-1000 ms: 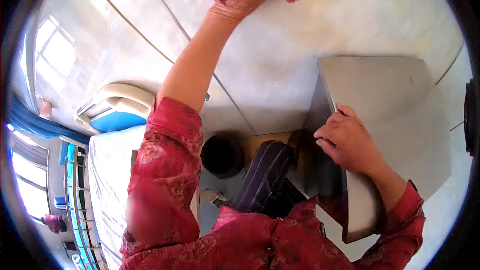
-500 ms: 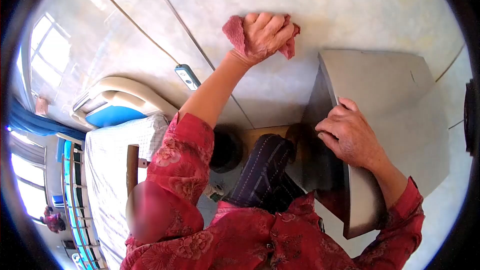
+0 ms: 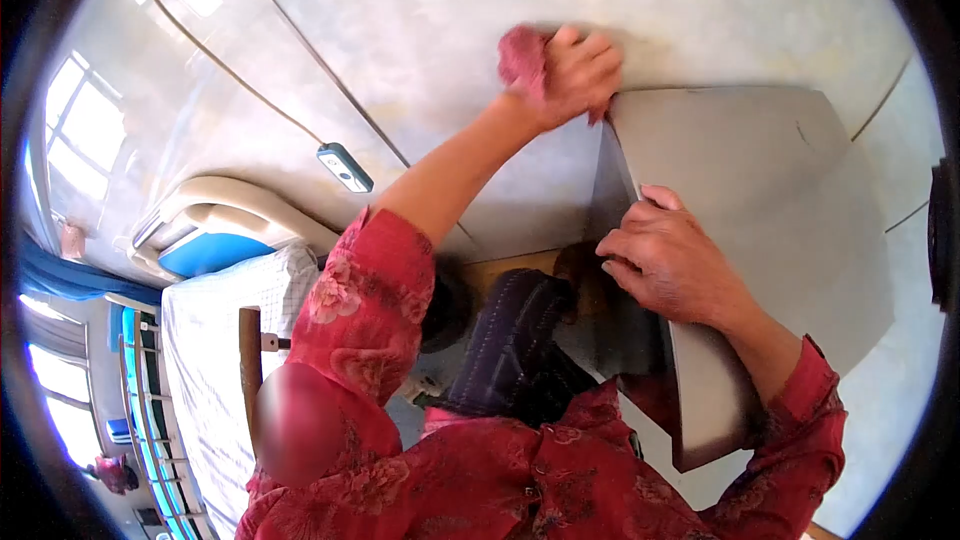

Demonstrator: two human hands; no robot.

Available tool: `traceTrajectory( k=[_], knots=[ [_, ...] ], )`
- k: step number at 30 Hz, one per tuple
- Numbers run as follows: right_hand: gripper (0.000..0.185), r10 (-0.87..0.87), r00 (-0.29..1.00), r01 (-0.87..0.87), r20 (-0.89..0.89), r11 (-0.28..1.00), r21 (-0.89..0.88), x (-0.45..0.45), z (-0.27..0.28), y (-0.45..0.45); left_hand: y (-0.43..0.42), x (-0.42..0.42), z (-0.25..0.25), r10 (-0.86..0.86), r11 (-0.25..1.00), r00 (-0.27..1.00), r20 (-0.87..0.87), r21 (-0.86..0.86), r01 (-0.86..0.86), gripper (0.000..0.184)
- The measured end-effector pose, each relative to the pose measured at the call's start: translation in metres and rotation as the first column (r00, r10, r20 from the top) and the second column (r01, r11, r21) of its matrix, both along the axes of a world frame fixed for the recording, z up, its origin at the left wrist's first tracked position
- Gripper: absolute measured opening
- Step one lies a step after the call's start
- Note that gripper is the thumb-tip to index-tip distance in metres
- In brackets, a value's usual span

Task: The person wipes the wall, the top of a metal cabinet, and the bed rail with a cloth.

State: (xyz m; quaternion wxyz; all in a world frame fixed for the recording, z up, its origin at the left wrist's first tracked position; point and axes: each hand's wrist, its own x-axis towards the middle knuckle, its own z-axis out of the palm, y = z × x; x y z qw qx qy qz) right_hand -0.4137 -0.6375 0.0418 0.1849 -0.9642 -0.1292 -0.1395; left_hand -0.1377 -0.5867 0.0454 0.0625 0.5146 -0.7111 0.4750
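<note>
My left hand [image 3: 580, 70] presses a crumpled dark pink cloth [image 3: 523, 58] against the pale marbled wall [image 3: 440, 0], its fingers curled over the cloth. It is close to the far corner of a grey cabinet [image 3: 760, 170]. My right hand [image 3: 670, 255] rests on the cabinet's left edge, with the fingers bent over that edge. Part of what its fingertips touch is hidden.
A power strip [image 3: 345, 168] hangs on a cord against the wall. At the left stands a bed [image 3: 215, 340] with a cream and blue headboard [image 3: 215, 230]. A dark round container [image 3: 447, 310] is on the floor, partly behind my sleeve.
My left hand has come down along the wall and moved right with the cloth, nearer the cabinet. The power strip has come into sight. My right hand stays at the cabinet edge.
</note>
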Motion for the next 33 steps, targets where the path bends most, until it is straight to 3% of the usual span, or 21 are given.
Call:
traceTrajectory(
  k=[4, 7, 10, 14, 19, 21, 33],
  knots=[
    [0.010, 0.017, 1.000, -0.017, 0.022, 1.000, -0.018, 0.002, -0.002, -0.001, -0.053, -0.011, 0.060, -0.100, 0.959, 0.994, 0.040, -0.262, 0.107, 0.028],
    [0.010, 0.028, 0.999, -0.028, 0.019, 0.999, -0.022, 0.002, 0.000, 0.000, -0.051, -0.006, 0.044, -0.034, 0.961, 0.994, 0.105, -0.268, 0.062, 0.021],
    [0.010, 0.027, 0.999, -0.026, 0.040, 0.999, -0.048, 0.003, 0.000, 0.000, -0.032, 0.001, 0.014, -0.065, 0.977, 0.997, 0.048, -0.202, 0.073, 0.017],
    [0.009, 0.017, 0.997, -0.014, 0.072, 0.999, -0.038, 0.003, -0.001, 0.003, -0.008, 0.008, -0.020, 0.019, 0.954, 0.995, 0.096, -0.300, 0.011, 0.017],
    [0.008, 0.001, 0.999, -0.001, 0.038, 1.000, -0.008, 0.003, -0.001, 0.005, 0.008, 0.010, -0.059, 0.078, 0.966, 0.996, -0.049, -0.245, -0.088, 0.021],
    [0.008, -0.002, 1.000, 0.002, 0.022, 1.000, -0.007, 0.002, -0.002, 0.004, 0.007, 0.009, -0.070, 0.075, 0.916, 0.994, -0.073, -0.389, -0.098, 0.019],
    [0.008, -0.023, 0.999, 0.023, -0.032, 1.000, -0.018, 0.003, -0.003, 0.007, 0.039, 0.011, -0.186, 0.159, 0.982, 0.979, -0.131, -0.085, -0.171, 0.038]
  ],
)
